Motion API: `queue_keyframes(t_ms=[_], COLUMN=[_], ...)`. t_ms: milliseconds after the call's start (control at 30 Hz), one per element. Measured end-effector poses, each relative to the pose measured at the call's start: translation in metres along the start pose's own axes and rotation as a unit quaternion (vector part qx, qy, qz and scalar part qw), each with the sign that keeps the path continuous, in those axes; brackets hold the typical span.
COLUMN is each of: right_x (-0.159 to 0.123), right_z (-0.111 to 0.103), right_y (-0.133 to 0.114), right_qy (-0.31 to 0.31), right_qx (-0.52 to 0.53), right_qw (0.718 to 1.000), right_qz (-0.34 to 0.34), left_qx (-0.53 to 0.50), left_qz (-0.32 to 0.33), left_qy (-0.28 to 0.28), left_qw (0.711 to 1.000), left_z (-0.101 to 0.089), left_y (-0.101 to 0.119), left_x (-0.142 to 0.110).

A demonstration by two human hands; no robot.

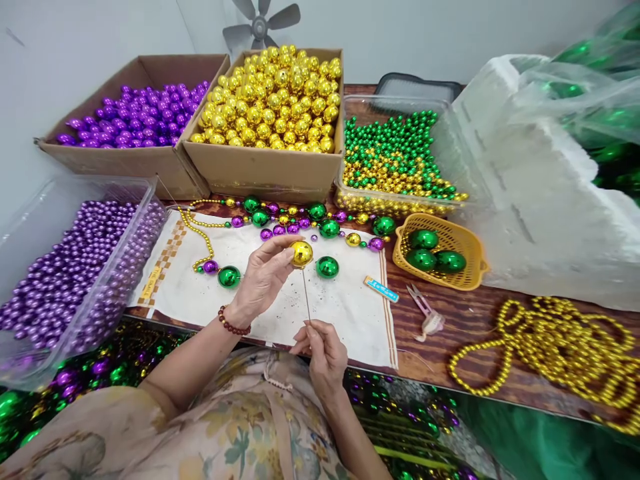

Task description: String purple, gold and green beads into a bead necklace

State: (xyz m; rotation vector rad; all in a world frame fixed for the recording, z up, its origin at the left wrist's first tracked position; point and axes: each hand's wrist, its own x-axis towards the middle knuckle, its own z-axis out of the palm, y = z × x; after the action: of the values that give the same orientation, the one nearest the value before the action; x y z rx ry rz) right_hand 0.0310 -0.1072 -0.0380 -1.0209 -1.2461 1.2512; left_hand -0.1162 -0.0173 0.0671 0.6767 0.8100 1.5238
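Note:
Between the thumb and fingers of my left hand (267, 273) is a shiny gold bead (302, 254), raised above the white cloth (350, 313). A thin needle (307, 293) runs from the bead's underside down to my right hand (323, 353), whose fingers pinch its lower end. How far the needle goes into the bead is hidden. A loose green bead (327, 267) lies on the cloth just right of the gold one. Behind my hands stretches a strung garland (285, 219) of green, purple and gold beads; a green bead (229, 277) on its strand sits left of my left hand.
Cardboard boxes of purple beads (135, 120) and gold beads (275, 100) stand behind. Clear bins hold small purple beads (70, 267) and green-gold beads (395, 153). Rightward are a yellow basket (473, 273), a blue packet (381, 289), thread snips (425, 313) and gold bead strands (555, 353).

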Motion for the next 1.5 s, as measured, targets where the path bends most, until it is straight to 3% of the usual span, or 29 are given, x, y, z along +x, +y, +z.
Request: queue_keyframes(t_ms=[233,467,667,900,1167,1500], right_x=[0.012,0.011,0.010,0.007,-0.008,0.009], right_z=[0.005,0.004,0.004,0.005,0.002,0.011], right_y=[-0.005,-0.001,0.002,0.008,0.016,0.003], right_qy=[0.000,-0.021,-0.006,-0.036,-0.009,-0.010], right_qx=[0.001,-0.019,-0.020,-0.043,-0.064,-0.018], right_qw=[1.000,1.000,1.000,0.998,0.998,1.000], right_qz=[0.003,0.002,-0.014,0.000,-0.004,0.023], left_qx=[0.028,0.043,0.042,0.025,0.003,0.013], left_qz=[0.006,0.046,0.041,0.034,0.025,0.023], left_qy=[-0.037,-0.014,-0.023,-0.009,-0.005,-0.011], left_qw=[0.999,0.998,0.998,0.999,1.000,1.000], left_z=[-0.002,0.003,0.003,-0.003,-0.004,-0.003], left_y=[-0.008,-0.009,-0.010,-0.005,-0.004,-0.013], left_x=[-0.006,-0.007,-0.013,-0.010,-0.003,-0.011])
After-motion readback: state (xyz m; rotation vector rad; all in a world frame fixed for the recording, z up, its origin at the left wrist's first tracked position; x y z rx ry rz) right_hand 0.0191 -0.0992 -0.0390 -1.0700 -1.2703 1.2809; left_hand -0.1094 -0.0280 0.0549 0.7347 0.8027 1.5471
